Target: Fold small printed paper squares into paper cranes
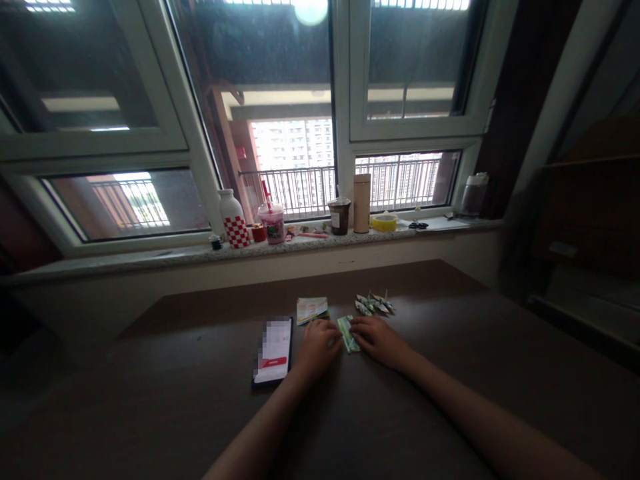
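A small green-and-white printed paper [349, 341] lies on the dark table between my two hands. My left hand [320, 341] has its fingers bent and closed at the paper's left edge. From the right, the closed fingers of my right hand [379, 338] hold the paper's upper right edge and cover part of it. Behind my left hand sits a small stack of printed papers [311, 309]. Beyond my right hand is a little heap of pointed, folded paper pieces [375, 305]. My fingertips' undersides are hidden.
A phone [274, 350] with a lit screen lies left of my left hand. Along the windowsill [310, 245] stand a checkered bottle [234, 220], a pink drink cup [273, 223], a dark drink cup [339, 217], a tan cylinder [361, 203], yellow tape [385, 223] and scissors [418, 226].
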A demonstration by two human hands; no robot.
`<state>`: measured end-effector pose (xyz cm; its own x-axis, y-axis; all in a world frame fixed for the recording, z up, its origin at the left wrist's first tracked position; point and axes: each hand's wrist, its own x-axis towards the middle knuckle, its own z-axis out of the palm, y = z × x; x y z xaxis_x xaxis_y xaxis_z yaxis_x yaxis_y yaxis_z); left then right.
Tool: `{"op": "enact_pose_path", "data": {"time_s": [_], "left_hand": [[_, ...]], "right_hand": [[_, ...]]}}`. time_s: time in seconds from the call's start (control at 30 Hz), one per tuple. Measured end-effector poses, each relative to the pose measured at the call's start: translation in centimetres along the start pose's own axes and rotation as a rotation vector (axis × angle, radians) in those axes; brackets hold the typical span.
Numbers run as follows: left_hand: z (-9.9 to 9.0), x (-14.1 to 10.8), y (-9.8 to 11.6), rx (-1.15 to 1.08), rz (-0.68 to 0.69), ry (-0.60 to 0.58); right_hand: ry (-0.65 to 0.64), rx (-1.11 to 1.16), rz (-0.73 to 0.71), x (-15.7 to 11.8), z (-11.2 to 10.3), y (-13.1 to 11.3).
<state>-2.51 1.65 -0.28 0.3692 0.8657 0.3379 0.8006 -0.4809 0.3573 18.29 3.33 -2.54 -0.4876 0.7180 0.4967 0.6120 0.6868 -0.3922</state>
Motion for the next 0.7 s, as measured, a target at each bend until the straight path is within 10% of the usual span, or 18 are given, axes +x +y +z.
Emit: {"op": "enact_pose_path", "data": {"time_s": [0.7], "left_hand": [[-0.18,-0.16,-0.3,0.09,-0.048,-0.01]], "right_hand": [[-0.044,-0.069,0.012,-0.07,0.21,0.17]]}}
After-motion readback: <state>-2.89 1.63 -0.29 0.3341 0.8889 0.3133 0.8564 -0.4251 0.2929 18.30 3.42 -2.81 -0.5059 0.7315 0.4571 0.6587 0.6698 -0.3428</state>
